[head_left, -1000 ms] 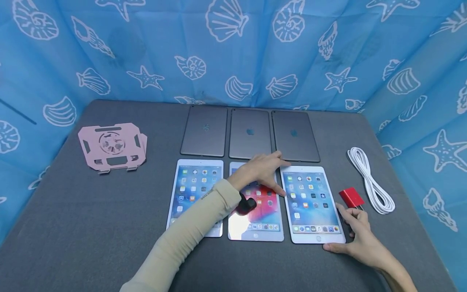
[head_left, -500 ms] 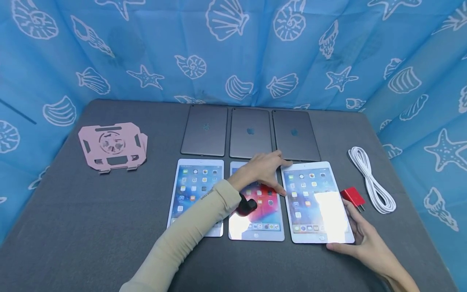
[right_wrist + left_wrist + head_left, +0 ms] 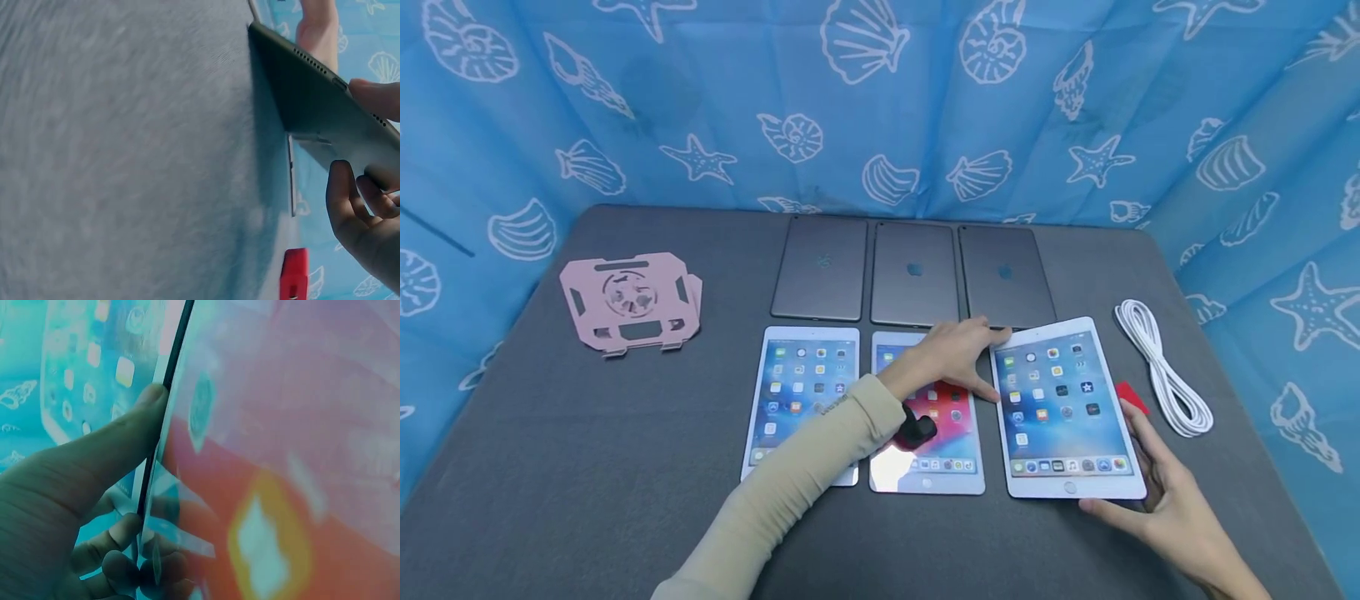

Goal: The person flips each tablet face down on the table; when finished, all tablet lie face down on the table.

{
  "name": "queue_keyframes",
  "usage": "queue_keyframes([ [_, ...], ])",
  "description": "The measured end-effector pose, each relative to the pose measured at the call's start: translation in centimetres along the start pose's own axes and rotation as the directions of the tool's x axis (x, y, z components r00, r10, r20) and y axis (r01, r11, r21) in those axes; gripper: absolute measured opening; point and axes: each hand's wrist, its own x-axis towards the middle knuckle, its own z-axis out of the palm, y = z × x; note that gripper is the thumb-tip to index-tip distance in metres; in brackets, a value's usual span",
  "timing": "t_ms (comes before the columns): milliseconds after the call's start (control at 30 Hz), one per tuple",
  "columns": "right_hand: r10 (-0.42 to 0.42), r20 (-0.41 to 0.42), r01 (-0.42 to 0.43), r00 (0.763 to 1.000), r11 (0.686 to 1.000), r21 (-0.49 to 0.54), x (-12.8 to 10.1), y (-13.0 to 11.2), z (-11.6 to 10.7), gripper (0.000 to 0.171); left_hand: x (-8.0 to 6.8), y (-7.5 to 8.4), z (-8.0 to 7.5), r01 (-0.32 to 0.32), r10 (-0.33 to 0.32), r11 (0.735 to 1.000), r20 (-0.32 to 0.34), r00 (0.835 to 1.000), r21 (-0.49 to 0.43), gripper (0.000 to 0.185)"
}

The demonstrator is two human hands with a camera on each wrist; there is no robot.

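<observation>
Fingers of the right hand [image 3: 1172,508] curl under the near right corner of the right tablet [image 3: 1067,408], thumb on its near edge, while the left hand [image 3: 951,358] grips its far left edge, thumb on the side and fingers tucked beneath; the tablet sits tilted, raised off the grey table [image 3: 587,467] at the right end of the near row. Judged step: the lift is just begun, and the next move calls for a level raise with both grips firm. Close by lie the middle tablet [image 3: 936,446] under the left forearm, a red plug [image 3: 1131,396] partly hidden behind the raised edge, the white cable [image 3: 1165,375] and three face-down tablets [image 3: 913,271], all near enough to catch a swinging corner.
</observation>
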Motion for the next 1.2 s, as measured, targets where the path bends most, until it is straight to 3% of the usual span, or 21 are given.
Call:
queue_keyframes([
  [400, -0.185, 0.016, 0.184, 0.983, 0.981, 0.064, 0.2, -1.8, 0.4, 0.126, 0.9, 2.1, 0.9, -0.004, -0.001, 0.995, -0.056, 0.998, -0.096, 0.101],
  [667, -0.198, 0.015, 0.197, 0.980, 0.979, 0.055, 0.2, -2.0, 0.9, 0.127, 1.2, 2.5, 1.2, 0.004, -0.013, 0.994, -0.077, 0.997, -0.114, 0.103],
  [833, -0.209, 0.009, 0.208, 0.978, 0.978, 0.018, 0.2, -2.2, 1.3, 0.129, 1.1, 2.2, 1.3, -0.034, 0.016, 0.985, -0.103, 0.995, -0.171, 0.101],
  [933, -0.228, 0.005, 0.228, 0.974, 0.974, 0.013, 0.2, -2.4, 1.5, 0.129, 0.8, 1.6, 1.1, -0.093, 0.074, 0.973, -0.095, 0.993, -0.212, 0.099],
  [1033, -0.235, 0.007, 0.235, 0.972, 0.972, -0.011, 0.3, -2.6, 1.6, 0.129, 0.4, 0.8, 0.6, -0.164, 0.153, 0.933, -0.058, 0.986, -0.320, 0.099],
  [1133, -0.225, 0.015, 0.225, 0.974, 0.974, -0.038, 0.4, -2.9, 1.8, 0.129, 0.0, 0.1, 0.0, -0.207, 0.221, 0.852, -0.028, 0.975, -0.480, 0.102],
  [1200, -0.220, 0.025, 0.221, 0.975, 0.974, -0.039, 0.4, -2.9, 1.9, 0.128, -0.2, -0.1, -0.5, -0.199, 0.231, 0.797, -0.017, 0.973, -0.569, 0.103],
])
